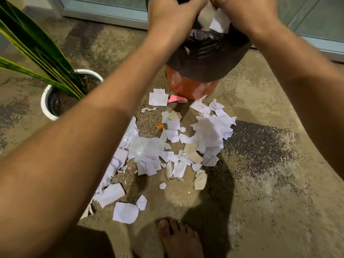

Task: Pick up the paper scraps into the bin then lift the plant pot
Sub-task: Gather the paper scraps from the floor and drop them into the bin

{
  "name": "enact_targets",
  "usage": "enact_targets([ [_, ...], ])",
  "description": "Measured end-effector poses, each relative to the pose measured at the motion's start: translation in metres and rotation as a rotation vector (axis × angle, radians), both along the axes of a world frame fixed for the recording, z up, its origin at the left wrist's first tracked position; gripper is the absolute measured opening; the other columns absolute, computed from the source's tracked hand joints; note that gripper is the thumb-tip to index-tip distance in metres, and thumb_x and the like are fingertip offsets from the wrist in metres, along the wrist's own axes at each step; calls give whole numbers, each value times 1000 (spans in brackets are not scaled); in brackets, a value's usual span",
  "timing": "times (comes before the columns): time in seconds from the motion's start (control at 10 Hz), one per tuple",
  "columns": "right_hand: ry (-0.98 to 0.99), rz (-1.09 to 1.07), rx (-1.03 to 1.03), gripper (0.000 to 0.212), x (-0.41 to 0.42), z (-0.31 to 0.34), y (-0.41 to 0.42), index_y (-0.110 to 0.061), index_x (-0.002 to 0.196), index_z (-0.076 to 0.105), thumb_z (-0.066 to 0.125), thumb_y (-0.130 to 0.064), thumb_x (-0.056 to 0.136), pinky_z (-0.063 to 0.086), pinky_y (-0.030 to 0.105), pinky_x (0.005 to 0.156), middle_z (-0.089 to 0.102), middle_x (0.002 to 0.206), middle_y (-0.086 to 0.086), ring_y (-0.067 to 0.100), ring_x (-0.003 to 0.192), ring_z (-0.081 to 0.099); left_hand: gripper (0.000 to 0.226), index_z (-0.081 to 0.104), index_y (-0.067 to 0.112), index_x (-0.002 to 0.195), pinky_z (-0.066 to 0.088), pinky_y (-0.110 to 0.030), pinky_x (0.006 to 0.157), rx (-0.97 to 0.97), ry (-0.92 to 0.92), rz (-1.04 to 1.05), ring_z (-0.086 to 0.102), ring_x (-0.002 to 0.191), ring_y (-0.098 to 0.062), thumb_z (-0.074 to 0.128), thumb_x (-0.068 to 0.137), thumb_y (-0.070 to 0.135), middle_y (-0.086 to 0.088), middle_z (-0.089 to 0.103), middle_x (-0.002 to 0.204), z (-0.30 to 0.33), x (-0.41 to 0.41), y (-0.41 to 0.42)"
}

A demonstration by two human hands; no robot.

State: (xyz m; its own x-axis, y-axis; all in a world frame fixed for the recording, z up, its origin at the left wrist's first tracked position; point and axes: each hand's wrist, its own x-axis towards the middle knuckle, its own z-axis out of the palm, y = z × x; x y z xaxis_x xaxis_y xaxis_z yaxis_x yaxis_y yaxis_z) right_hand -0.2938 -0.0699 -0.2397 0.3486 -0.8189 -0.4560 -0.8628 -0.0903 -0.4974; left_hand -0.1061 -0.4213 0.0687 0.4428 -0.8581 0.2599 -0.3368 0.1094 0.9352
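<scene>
Many white paper scraps (167, 146) lie scattered on the concrete floor in front of an orange bin (188, 88) lined with a black bag (204, 56). Both my hands are raised over the bin's mouth at the top of the frame. My right hand (247, 13) holds a bunch of white scraps (217, 21) that hangs above the bag. My left hand (171, 13) is beside it, touching the same bunch; its fingertips are cut off by the frame edge. A white plant pot (46, 107) with long green leaves stands at the left.
A glass door with a metal frame (104, 13) runs behind the bin. A pink scrap (176, 98) lies by the bin's base. My bare foot (178, 237) is at the bottom, just short of the scraps.
</scene>
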Motion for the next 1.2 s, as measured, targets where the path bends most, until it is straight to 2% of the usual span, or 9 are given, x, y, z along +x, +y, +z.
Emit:
enact_targets([
  [0.1, -96, -119, 109, 88, 0, 6, 13, -37, 95, 55, 78, -68, 16, 55, 32, 45, 73, 75, -13, 12, 59, 71, 47, 53, 13, 121, 43, -24, 101, -118, -83, 54, 53, 115, -8, 68, 81, 33, 1, 59, 122, -71, -9, 103],
  [0.2, -65, -194, 340, 70, -7, 11, -3, -29, 112, 48, 61, -71, 57, 55, 45, 67, 70, 104, -4, 26, 83, 71, 52, 48, 16, 132, 35, -30, 110, -56, -127, 143, 41, 130, -10, 63, 86, 37, 3, 49, 137, -117, -9, 135],
  [0.3, -50, -215, 411, 46, 0, 12, -16, -27, 116, 45, 38, -52, 77, 51, 52, 71, 66, 111, 3, 35, 87, 68, 49, 45, 12, 136, 23, -49, 116, 100, -337, 113, 23, 144, -19, 58, 93, 32, -3, 37, 150, -198, -12, 221],
  [0.4, -35, -138, 491, 46, -2, 10, -21, -27, 126, 42, 38, -47, 85, 50, 57, 78, 62, 126, 3, 38, 103, 64, 45, 46, 13, 133, 20, -58, 113, 221, -458, 61, 18, 145, -21, 52, 94, 35, -4, 33, 152, -245, -11, 260],
  [0.5, 76, 323, 112, 49, -3, 2, -30, -36, 143, 7, 21, -51, 98, 18, 51, 111, 17, 159, 0, 33, 143, 23, 50, 41, 18, 134, 14, -61, 114, 364, -612, 54, 11, 147, -20, 38, 93, 47, 0, 26, 155, -292, -4, 307],
  [0.6, 147, 527, 65, 46, 1, 11, -26, -38, 138, 7, 19, -56, 97, 19, 50, 110, 17, 159, 1, 34, 142, 25, 56, 35, 21, 139, 8, -58, 116, 443, -710, 57, 8, 148, -20, 33, 93, 53, 3, 20, 157, -303, 6, 316],
  [0.7, 99, 514, 129, 48, 12, 28, -47, -38, 139, 12, 20, -59, 97, 21, 47, 111, 20, 159, -1, 32, 143, 25, 61, 28, 22, 144, 11, -59, 114, 532, -838, -8, 7, 148, -23, 29, 93, 55, 2, 16, 159, -308, 15, 306],
  [0.9, 161, 771, -530, 44, 74, 120, -289, -29, 130, 53, 61, -42, 89, 43, 31, 94, 50, 137, -5, 20, 128, 46, 62, 21, 24, 149, 17, -61, 113, 660, -937, -54, 7, 148, -26, 15, 96, 55, -1, 13, 160, -313, 15, 301],
  [1.2, 136, 588, -385, 58, 108, 76, -327, -24, 142, 40, 62, -30, 89, 42, 40, 101, 38, 147, -1, 25, 131, 41, 59, 23, 28, 148, 16, -62, 113, 719, -962, -107, 14, 147, -27, 18, 96, 54, -3, 19, 159, -310, 11, 298],
])
